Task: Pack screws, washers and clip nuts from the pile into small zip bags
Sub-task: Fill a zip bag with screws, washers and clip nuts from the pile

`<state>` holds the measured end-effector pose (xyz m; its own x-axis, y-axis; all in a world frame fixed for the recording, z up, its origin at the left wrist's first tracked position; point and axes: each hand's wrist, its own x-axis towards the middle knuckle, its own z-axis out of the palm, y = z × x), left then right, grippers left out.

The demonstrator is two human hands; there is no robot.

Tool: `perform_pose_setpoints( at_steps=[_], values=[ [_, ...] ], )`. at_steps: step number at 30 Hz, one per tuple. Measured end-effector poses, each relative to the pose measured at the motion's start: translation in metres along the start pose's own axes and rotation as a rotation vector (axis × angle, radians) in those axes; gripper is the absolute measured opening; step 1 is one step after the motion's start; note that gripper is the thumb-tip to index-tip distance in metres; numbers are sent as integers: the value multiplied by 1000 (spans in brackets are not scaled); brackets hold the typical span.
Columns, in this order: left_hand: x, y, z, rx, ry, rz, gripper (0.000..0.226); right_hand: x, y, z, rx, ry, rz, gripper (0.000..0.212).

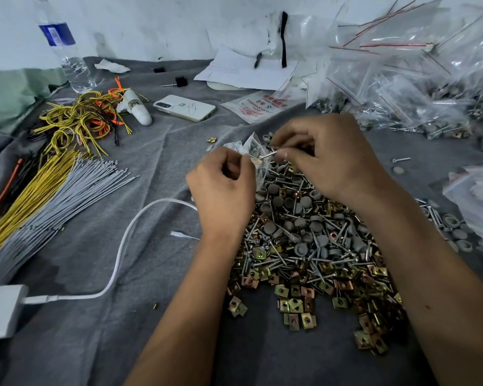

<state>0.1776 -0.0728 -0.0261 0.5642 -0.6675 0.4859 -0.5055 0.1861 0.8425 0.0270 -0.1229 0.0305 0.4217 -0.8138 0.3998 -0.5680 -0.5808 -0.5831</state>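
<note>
Left hand: the left hand [223,188] has its fingers curled round the mouth of a small zip bag [255,156], holding it up over the far edge of the pile.
Right hand: the right hand [326,154] pinches a screw [269,155] between thumb and fingertips, its tip level with the bag's opening; whether it has gone in yet cannot be told.
Pile: screws, grey washers and brass-coloured clip nuts lie heaped in one pile [315,252] on the cloth, directly under both forearms.
Risk, the drop: the bag's mouth looks narrow and crumpled, so a screw let go off-line would likely fall back into the pile unnoticed and leave the bag short.
Risk, the film: a pointed screw pushed in at an angle could snag or pierce the thin plastic.
Risk, the scatter: the forearms rest close over loose parts, and a sweep could push clip nuts off towards the near edge.
Surface: a wrinkled grey cloth [101,330] covers the counter.
Surroundings: filled bags [418,107] are heaped at the far right; bundled wires [53,179], a white phone [184,107], a water bottle [64,51] and a white cable [123,246] lie to the left, before a scuffed pale wall [151,23].
</note>
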Motion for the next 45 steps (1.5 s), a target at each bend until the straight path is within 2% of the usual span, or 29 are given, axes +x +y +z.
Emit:
perform_pose_setpoints(
  at_steps=[3, 10, 15, 17, 20, 22, 24, 27, 29, 31, 37, 40, 45],
  values=[
    [0, 0, 0, 18, -11, 37, 23, 2, -4, 4, 10, -31, -19, 12],
    [1, 0, -1, 27, 16, 67, 19, 8, -11, 30, -257, 5, -159, 12],
    [3, -2, -2, 48, 88, 7, 18, 4, -7, 21, -145, -11, -164, 8],
    [3, -2, -3, 66, 120, -11, 18, 6, -7, 12, -152, -137, -186, 14],
    [6, -2, -5, 66, 181, -66, 18, 4, -18, 10, -187, -489, -258, 12],
    [8, -3, -6, 55, 199, -102, 18, -1, -25, 19, -255, -645, -254, 13],
    [8, -3, -6, 55, 195, -121, 18, -4, -29, 31, -362, -733, -233, 15],
    [7, 0, -6, 38, 182, -127, 18, -3, -31, 36, -442, -769, -208, 10],
    [6, 1, -6, 25, 174, -115, 19, -2, -26, 31, -376, -761, -163, 15],
    [6, 1, -6, 15, 159, -99, 21, -1, -20, 23, -304, -698, -151, 9],
    [4, 3, -4, 3, 85, -50, 21, 3, -5, -8, -6, -311, -69, 11],
    [2, 2, -3, -21, 27, -34, 20, 8, -5, -10, -10, -173, -54, 13],
    [2, 1, -2, -12, -18, -13, 16, 16, -13, 4, -184, -133, -110, 12]
  ],
)
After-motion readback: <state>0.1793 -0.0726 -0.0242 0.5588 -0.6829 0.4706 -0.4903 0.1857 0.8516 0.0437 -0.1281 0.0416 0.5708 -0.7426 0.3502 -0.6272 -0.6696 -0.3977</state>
